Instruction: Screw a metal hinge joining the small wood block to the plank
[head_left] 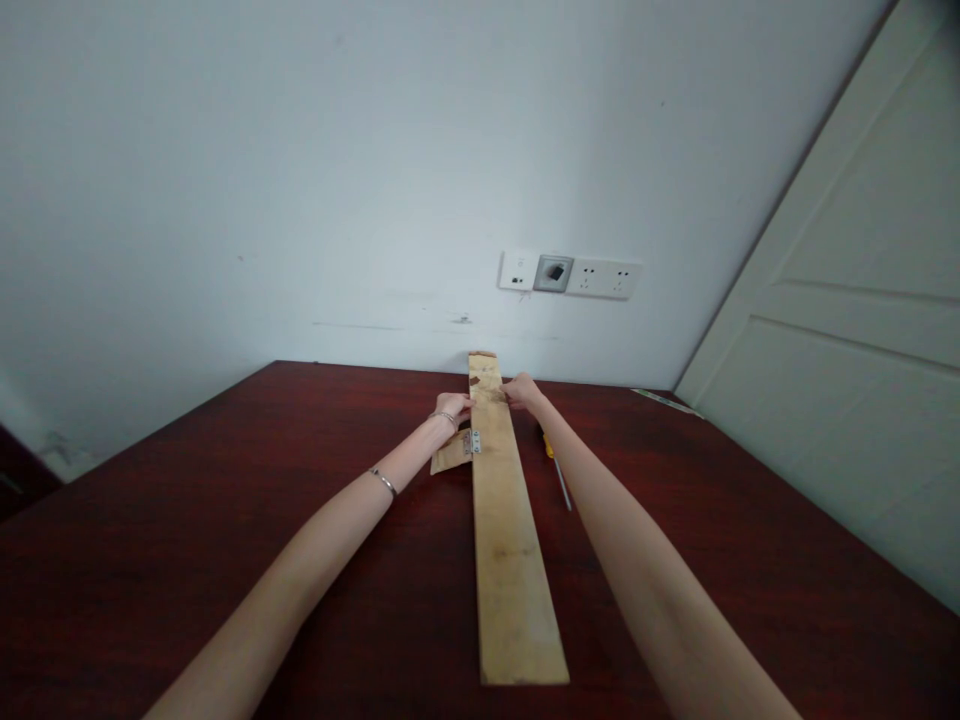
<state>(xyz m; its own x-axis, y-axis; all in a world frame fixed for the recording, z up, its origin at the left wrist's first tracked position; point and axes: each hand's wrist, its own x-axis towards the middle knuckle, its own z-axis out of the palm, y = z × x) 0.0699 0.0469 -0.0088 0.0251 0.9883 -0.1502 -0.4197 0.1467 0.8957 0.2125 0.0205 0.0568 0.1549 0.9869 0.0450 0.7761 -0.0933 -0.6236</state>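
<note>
A long pale wooden board [508, 540] lies lengthwise on the table, its far end close to the wall. My left hand [453, 404] is closed on the board's left edge, toward the far end. Across from it, my right hand [520, 391] grips the right edge with bent fingers. Just below my left hand, a metal hinge [475, 441] sits on the board's left edge and joins a short wooden piece [448, 455]. Beside my right forearm lies a screwdriver [559, 475] with a yellow handle, partly hidden by the arm.
The dark red table [360, 620] reaches the white wall, which carries sockets [604, 278] and a grey switch plate [554, 273]. A white panelled door [847, 300] stands along the right side. A thin flat strip [666, 402] lies at the table's back right edge.
</note>
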